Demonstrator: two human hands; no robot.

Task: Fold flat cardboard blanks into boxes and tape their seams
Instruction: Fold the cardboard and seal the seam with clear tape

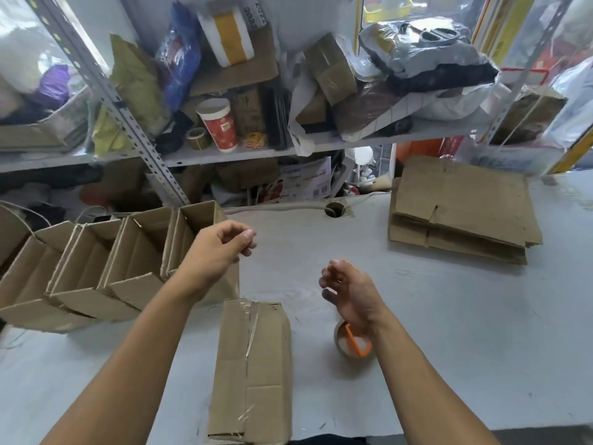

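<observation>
Nearest the camera, a taped box lies on the surface, clear tape seen along its centre seam. Both hands hover above it w/ nothing held: left hand loosely curled, right hand relaxed, fingers apart. Tape roll sits just right of the box; finished open boxes are lined up to its left; flat blanks are stacked far right of it. Seam judged done; next, box to be set aside and a fresh blank fetched.

A messy work room with a big white table

Behind the white table stands a grey metal shelf, and bright light comes through a window.
</observation>
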